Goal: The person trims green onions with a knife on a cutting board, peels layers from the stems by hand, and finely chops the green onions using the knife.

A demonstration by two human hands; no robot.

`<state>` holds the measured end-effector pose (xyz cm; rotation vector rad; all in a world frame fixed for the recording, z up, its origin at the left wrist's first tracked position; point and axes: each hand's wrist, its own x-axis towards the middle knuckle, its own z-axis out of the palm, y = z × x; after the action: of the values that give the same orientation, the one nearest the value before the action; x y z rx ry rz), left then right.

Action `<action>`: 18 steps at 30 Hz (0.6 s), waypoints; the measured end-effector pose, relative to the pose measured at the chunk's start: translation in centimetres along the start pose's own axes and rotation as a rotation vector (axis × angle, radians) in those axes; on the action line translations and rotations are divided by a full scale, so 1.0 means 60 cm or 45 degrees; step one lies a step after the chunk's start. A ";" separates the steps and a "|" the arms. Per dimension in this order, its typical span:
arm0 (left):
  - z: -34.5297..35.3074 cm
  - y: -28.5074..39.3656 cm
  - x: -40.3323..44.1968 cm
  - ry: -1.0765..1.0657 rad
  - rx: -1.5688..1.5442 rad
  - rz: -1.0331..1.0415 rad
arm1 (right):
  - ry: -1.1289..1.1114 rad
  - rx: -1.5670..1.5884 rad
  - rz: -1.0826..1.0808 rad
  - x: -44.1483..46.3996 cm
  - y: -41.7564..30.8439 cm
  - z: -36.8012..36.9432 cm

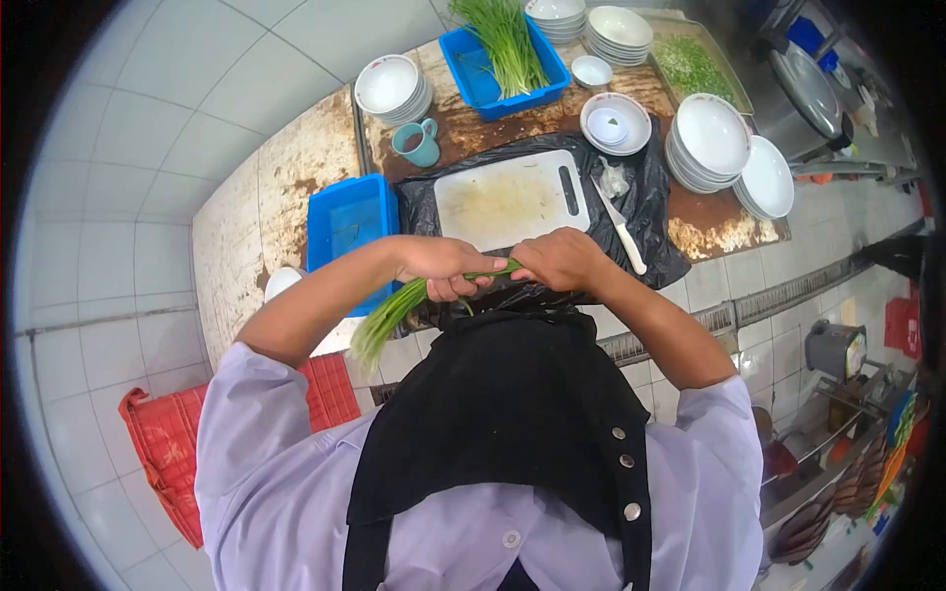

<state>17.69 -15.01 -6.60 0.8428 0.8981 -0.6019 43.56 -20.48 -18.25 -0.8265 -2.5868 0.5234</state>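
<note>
A bunch of green onions (399, 313) is held in front of my apron, its pale ends hanging down to the left. My left hand (448, 264) is closed round the stalks. Close beside it, my right hand (560, 260) grips the other end, its fingertips partly hidden. Just beyond my hands lies a white cutting board (483, 202) with a greenish, wet-looking surface, on a black plastic sheet (645, 202). To the right of the board rests a knife (623, 229) with a white handle, beside a small crumpled clear plastic piece (613, 179).
A blue bin (350, 212) stands left of the board; another blue bin (483, 101) behind holds more green onions. Around are a teal mug (418, 146), stacked white bowls (709, 138), and a tray (741, 97) of chopped greens. A red crate (172, 433) is on the floor, left.
</note>
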 end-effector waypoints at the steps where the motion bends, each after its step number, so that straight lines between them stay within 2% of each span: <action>1: -0.004 -0.007 0.005 -0.035 -0.069 0.010 | -0.016 -0.009 0.023 0.000 0.008 0.001; 4: -0.032 -0.041 0.039 -0.122 -0.182 0.016 | -0.147 0.078 0.090 -0.001 0.003 -0.001; 5: 0.008 -0.028 0.013 0.268 0.130 0.040 | -0.276 0.182 0.144 0.004 -0.009 -0.023; 6: -0.017 -0.054 0.028 0.221 0.198 -0.002 | -0.355 0.176 0.192 0.003 -0.020 -0.024; 7: -0.014 -0.059 0.031 0.188 0.141 0.047 | -0.117 0.333 0.112 -0.012 -0.007 0.017; 8: -0.027 -0.068 0.044 0.202 0.161 0.014 | -0.179 0.280 0.114 -0.018 -0.009 0.007; 9: -0.005 -0.056 0.038 0.250 0.041 0.018 | -0.065 0.184 0.055 -0.026 -0.015 0.001; 12: -0.005 -0.031 0.035 -0.046 -0.161 -0.051 | 0.061 0.121 0.003 -0.041 -0.008 0.015; 18: -0.014 0.006 0.020 0.119 0.045 0.030 | 0.153 0.007 0.051 -0.022 0.022 0.021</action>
<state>18.22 -14.22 -7.80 0.9179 0.9633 -0.5628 44.62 -20.61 -20.22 -0.8819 -2.4635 0.4770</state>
